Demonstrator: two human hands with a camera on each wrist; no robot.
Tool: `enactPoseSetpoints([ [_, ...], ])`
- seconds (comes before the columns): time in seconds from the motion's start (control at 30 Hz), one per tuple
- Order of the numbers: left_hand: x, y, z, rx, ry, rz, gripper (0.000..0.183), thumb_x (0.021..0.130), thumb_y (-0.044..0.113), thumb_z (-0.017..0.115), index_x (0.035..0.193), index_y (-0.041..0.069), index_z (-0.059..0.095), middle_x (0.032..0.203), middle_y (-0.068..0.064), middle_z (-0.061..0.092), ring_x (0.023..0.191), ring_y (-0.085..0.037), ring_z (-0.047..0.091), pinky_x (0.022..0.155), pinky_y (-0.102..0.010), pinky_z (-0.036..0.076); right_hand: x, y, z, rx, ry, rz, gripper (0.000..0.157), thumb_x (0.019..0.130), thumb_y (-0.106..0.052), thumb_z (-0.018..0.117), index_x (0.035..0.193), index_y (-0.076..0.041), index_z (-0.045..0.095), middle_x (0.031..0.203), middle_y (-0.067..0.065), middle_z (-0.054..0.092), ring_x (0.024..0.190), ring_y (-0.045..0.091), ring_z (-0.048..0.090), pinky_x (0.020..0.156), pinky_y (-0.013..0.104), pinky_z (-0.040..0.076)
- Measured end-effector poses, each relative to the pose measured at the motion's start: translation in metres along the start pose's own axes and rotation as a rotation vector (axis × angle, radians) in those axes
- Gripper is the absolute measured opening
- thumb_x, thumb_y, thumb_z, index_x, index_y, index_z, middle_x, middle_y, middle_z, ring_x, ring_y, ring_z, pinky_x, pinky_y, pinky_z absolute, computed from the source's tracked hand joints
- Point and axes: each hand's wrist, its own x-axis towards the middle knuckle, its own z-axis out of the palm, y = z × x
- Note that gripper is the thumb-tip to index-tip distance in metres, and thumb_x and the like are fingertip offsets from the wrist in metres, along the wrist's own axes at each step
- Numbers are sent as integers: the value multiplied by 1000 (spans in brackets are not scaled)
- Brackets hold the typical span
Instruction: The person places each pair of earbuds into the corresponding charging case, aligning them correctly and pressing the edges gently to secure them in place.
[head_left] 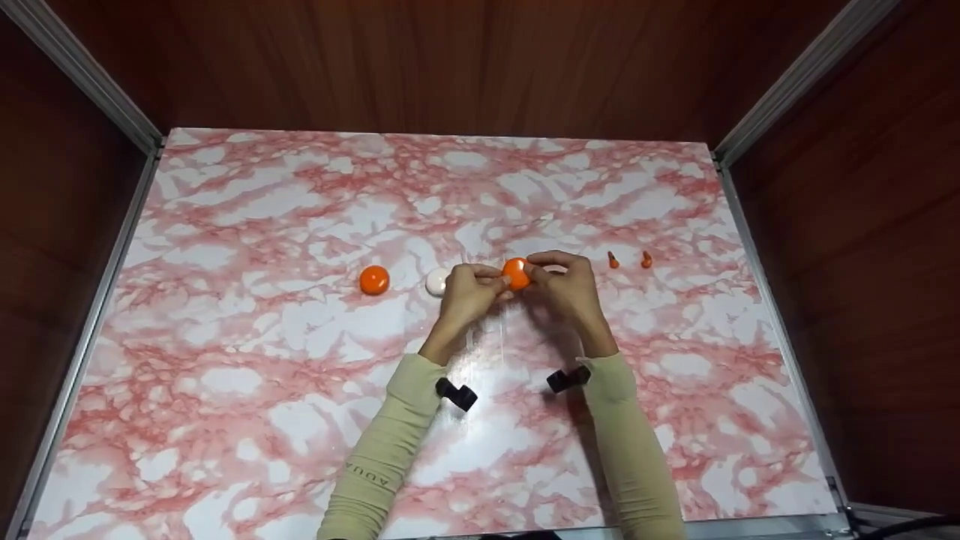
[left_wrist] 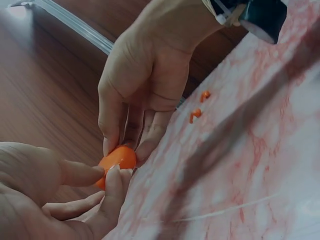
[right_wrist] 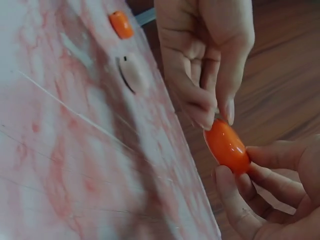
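Note:
Between both hands, a glossy orange rounded disc (head_left: 517,274) is held up over the middle of the table. My left hand (head_left: 471,293) pinches its left edge with thumb and fingers. On the opposite edge, my right hand (head_left: 568,289) grips it between thumb and fingertips. The right wrist view shows the same orange disc (right_wrist: 227,146) from the side, with a domed face. A white rounded piece (head_left: 436,282) lies just left of the left hand, partly covered by it. Farther left rests a second orange disc (head_left: 374,280).
Two small orange parts with narrow stems, one (head_left: 613,260) nearer and another (head_left: 646,259) farther out, lie right of the right hand. The pink-and-white marbled table (head_left: 247,381) is bounded by dark wooden panels (head_left: 420,67) and metal frame rails (head_left: 784,71).

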Motion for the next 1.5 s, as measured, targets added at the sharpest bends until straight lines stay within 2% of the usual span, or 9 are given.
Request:
enactPoseSetpoints([
  [0.13,-7,2,-2,-73,-58,-35,22,98,8,73,115,-7,74,105,-28,77,72,-16,78,86,-40,67,-4,-5,-8,-18,-30,-11,20,95,-13,77,111,0,80,116,18,75,85,16,75,82,41,67],
  [0.3,-14,3,-5,-135,-132,-24,18,100,6,70,108,-8,75,109,-37,73,67,-12,73,81,-36,68,-9,-10,-16,-1,-74,-51,20,97,-13,76,111,1,80,111,12,76,84,15,75,75,33,66],
  [0.43,-16,-1,-9,-155,-176,2,21,100,9,71,112,-8,75,108,-35,74,78,-21,77,85,-39,67,-10,-13,-18,5,-122,-111,18,96,-9,76,110,2,80,107,12,76,82,17,75,70,27,62],
  [0.57,-18,-7,-13,-176,-208,24,28,100,7,71,123,-9,72,114,-30,76,100,-40,78,99,-51,63,-11,-16,-18,-43,-201,-158,19,94,-8,79,109,2,80,110,17,77,83,19,76,72,29,62],
  [0.63,-19,-9,-15,-190,-232,21,30,99,4,71,126,-10,70,115,-29,76,103,-42,77,104,-56,59,-11,-17,-18,-57,-254,-175,19,93,-8,80,109,2,80,110,19,77,82,18,77,71,30,63],
  [0.9,-23,-12,-22,-166,-370,37,29,95,3,74,122,-9,73,111,-20,80,91,-13,79,100,-50,62,-11,-18,-13,-42,-400,-237,19,93,-4,79,111,2,79,105,22,78,91,19,77,79,29,65],
  [1.07,-26,-10,-24,-182,-375,87,30,95,1,75,122,-12,72,111,-20,80,92,-13,78,95,-40,65,-13,-19,-8,-40,-379,-252,22,94,-8,79,114,1,78,109,25,77,93,19,74,83,26,62],
  [1.2,-26,-7,-24,-204,-327,119,32,94,-1,76,123,-12,71,113,-19,80,93,-13,78,90,-31,66,-15,-19,-7,-59,-332,-233,24,95,-15,79,116,-4,78,114,20,77,93,19,73,80,26,61],
  [1.5,-25,-10,-20,-253,-290,120,33,94,0,76,125,-11,70,119,-25,77,100,-21,79,96,-36,64,-22,-10,-5,-12,-298,-200,23,97,-10,76,117,1,78,115,17,78,99,16,74,86,26,62],
])
